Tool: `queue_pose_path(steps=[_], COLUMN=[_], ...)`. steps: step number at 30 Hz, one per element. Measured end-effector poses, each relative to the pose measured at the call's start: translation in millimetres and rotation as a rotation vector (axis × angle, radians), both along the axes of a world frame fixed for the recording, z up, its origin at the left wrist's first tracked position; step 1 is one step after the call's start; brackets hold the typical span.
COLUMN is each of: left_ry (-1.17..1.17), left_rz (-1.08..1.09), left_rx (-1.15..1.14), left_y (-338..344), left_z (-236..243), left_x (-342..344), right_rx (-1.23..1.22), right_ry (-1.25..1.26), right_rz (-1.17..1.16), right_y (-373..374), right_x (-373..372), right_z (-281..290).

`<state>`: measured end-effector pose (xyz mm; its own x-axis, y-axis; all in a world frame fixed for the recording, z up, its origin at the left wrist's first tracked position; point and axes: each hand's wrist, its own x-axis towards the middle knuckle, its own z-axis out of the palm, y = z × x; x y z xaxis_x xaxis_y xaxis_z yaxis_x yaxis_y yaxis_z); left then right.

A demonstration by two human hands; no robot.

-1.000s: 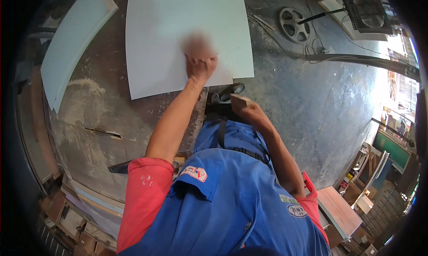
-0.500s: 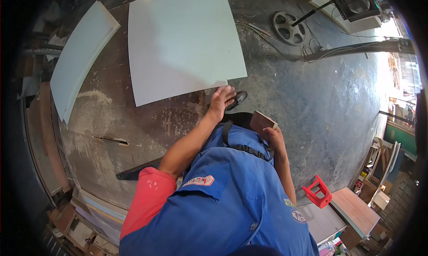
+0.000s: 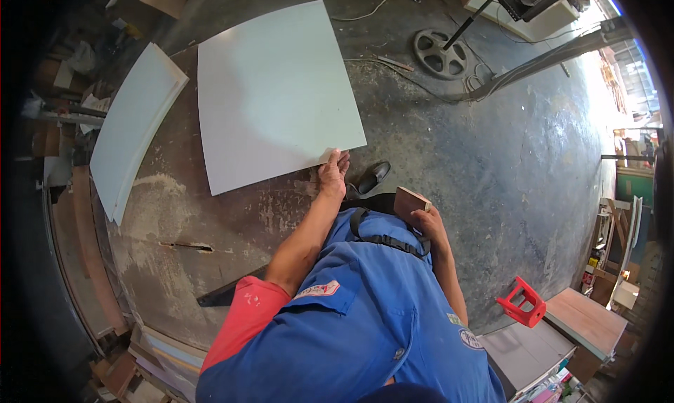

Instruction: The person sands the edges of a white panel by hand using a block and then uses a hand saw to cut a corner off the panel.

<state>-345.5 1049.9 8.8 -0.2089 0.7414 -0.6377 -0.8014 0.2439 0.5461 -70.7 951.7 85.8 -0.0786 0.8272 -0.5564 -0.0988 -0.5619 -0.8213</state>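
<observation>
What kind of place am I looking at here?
Most likely a woodworking or panel workshop: a large white panel lies on a worn, dusty table, a machine stand base sits on the concrete floor, and boards are stacked around.

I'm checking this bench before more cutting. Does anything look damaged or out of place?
Yes: the worn brown bench top has a ragged slot gouged through it, left of the left hand, with pale dust beside it. The big white sheet lies flat and looks sound; the right hand holds a small wooden block.
</observation>
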Motion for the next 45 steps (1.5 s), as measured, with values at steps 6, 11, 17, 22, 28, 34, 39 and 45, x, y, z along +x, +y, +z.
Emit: queue_pose_path(steps=[6, 11, 17, 22, 28, 34, 39, 45], left_ry=[0.103, -0.198, 1.126, 1.833, 1.858, 1.784, 1.782, 1.810], left_rz=[0.005, -0.149, -0.710, -0.617, -0.577, -0.485, -0.428, -0.424], left_rx=[-0.010, -0.025, 0.061, 0.453, 0.461, 0.532, 0.608, 0.621], left_y=[-1, -8, -7, 22, 22, 10, 6, 7], left_z=[-9, -11, 80, 56, 46, 38, 39, 47], left_x=[-7, -27, -23, -73, -67, -71, -72, -70], right_rx=[0.000, 0.170, 0.130, 0.074, 0.137, 0.101, 0.069, 0.075], right_ry=[-0.048, -0.029, 0.078, 0.031, -0.034, 0.021, 0.040, 0.033], right_rz=[0.100, 0.164, 0.143, 0.226, 0.199, 0.208, 0.276, 0.258], right_y=[16, 19, 14, 26, 23, 9, 7, 2], right_x=[-20, -22, -14, -15, -22, -15, -16, -15], right_z=[11, -19, -22, -16, 6, 0, 1, 2])
